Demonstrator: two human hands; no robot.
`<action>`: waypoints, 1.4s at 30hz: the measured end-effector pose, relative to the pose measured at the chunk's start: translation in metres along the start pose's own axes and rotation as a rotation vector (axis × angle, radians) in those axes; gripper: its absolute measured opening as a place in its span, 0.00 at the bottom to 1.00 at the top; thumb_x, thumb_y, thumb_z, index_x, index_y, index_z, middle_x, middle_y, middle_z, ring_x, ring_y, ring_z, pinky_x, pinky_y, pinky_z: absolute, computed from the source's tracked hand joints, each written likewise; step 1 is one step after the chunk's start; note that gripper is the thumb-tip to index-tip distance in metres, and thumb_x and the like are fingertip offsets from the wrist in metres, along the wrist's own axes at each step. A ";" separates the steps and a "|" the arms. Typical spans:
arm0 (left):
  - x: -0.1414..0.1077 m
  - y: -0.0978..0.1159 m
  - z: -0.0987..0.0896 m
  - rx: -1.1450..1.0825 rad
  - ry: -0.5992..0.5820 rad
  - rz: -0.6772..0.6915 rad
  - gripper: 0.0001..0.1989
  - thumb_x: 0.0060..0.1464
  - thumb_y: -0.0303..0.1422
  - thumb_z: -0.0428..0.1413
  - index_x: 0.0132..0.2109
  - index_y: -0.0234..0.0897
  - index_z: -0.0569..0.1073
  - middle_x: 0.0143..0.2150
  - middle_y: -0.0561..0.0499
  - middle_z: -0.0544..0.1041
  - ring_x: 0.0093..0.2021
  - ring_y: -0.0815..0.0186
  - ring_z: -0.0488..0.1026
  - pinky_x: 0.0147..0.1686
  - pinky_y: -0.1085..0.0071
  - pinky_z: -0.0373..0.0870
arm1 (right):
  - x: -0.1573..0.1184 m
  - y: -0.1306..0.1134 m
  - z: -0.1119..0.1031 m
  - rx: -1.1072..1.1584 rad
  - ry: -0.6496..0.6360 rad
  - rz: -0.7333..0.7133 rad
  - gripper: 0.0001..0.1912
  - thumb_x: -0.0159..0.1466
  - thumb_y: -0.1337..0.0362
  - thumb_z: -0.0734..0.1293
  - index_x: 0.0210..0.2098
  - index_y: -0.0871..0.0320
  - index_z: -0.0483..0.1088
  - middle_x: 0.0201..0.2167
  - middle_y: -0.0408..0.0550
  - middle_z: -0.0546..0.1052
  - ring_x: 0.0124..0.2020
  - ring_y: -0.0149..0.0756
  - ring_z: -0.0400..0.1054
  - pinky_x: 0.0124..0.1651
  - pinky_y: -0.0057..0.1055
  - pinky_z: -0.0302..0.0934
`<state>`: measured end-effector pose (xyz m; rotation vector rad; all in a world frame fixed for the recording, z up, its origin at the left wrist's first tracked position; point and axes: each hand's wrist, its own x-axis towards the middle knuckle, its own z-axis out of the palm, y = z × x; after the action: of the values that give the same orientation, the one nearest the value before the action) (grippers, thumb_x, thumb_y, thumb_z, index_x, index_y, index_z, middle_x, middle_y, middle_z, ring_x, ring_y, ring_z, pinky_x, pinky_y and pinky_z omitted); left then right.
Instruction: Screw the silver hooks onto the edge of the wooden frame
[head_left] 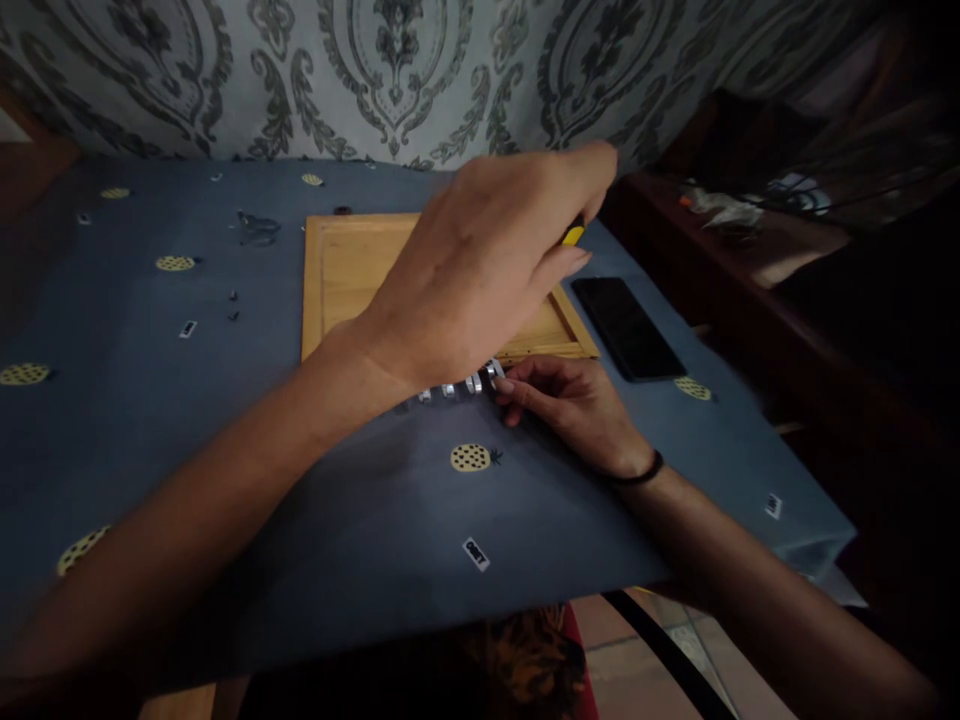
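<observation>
A wooden framed panel (352, 265) lies on the blue tablecloth. My left hand (476, 255) reaches across it from the left, fingers curled round a tool with a yellow-and-black handle (574, 234); the rest of that tool is hidden behind the hand. Along the panel's near edge runs a row of shiny metal loops (472, 383), partly covered by my left wrist. At the right end of this row, my right hand (574, 405) pinches the last loop between thumb and fingers, close to the panel's near right corner.
To the right of the panel lies a black phone (630, 327). Pliers (257, 228) and small dark pieces (233, 305) rest on the tablecloth (360, 560) at left. A patterned curtain (394, 80) hangs behind the table. Wires and a clear bag (724, 208) sit at far right.
</observation>
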<state>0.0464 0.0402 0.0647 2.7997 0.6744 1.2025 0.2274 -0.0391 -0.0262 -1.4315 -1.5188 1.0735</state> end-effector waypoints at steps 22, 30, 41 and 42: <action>-0.004 -0.007 0.013 -0.121 0.001 0.088 0.08 0.65 0.29 0.49 0.43 0.40 0.73 0.34 0.56 0.75 0.35 0.69 0.75 0.38 0.67 0.70 | 0.000 -0.004 0.001 -0.007 0.009 0.019 0.25 0.55 0.41 0.74 0.28 0.58 0.74 0.18 0.43 0.76 0.20 0.30 0.71 0.26 0.28 0.66; -0.007 -0.008 0.020 -0.090 0.070 0.049 0.07 0.65 0.31 0.52 0.42 0.39 0.76 0.39 0.51 0.74 0.36 0.67 0.75 0.37 0.66 0.72 | 0.000 -0.003 0.002 -0.013 0.016 0.011 0.25 0.55 0.40 0.74 0.28 0.58 0.74 0.19 0.43 0.76 0.20 0.30 0.71 0.26 0.29 0.67; -0.003 -0.001 0.005 -0.093 -0.023 0.063 0.11 0.68 0.34 0.44 0.51 0.44 0.70 0.38 0.57 0.73 0.42 0.67 0.77 0.42 0.63 0.72 | 0.000 -0.002 0.000 -0.012 0.002 0.012 0.24 0.56 0.41 0.74 0.28 0.58 0.74 0.19 0.43 0.76 0.21 0.30 0.70 0.27 0.28 0.66; -0.002 -0.001 0.004 -0.099 -0.047 0.062 0.12 0.68 0.33 0.44 0.51 0.44 0.70 0.39 0.57 0.73 0.42 0.67 0.77 0.43 0.63 0.72 | 0.000 -0.002 0.000 -0.008 0.003 0.012 0.24 0.56 0.42 0.74 0.28 0.59 0.74 0.19 0.43 0.76 0.21 0.30 0.70 0.27 0.28 0.66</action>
<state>0.0472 0.0408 0.0603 2.7766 0.5145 1.1413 0.2264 -0.0392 -0.0247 -1.4485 -1.5161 1.0729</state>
